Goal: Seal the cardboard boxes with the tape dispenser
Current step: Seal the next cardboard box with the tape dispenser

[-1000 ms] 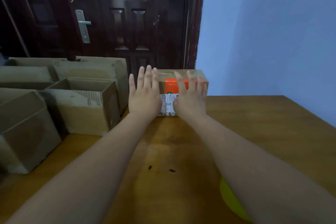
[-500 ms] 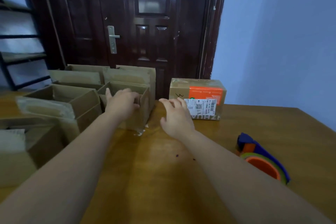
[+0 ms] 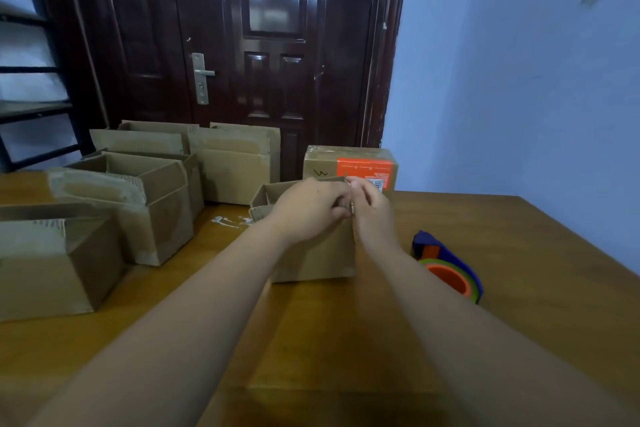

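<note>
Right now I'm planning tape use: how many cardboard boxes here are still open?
5, possibly more hidden: one held between both hands, three at left, one by the door.

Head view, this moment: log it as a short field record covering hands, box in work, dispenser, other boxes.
left hand: gripping the near-right top edge of the small open brown cardboard box
right hand: pinching the same edge
blue and orange tape dispenser: untouched on the wooden table, right of that box
sealed cardboard box with orange label: behind the hands
open cardboard boxes: grouped at left
</note>
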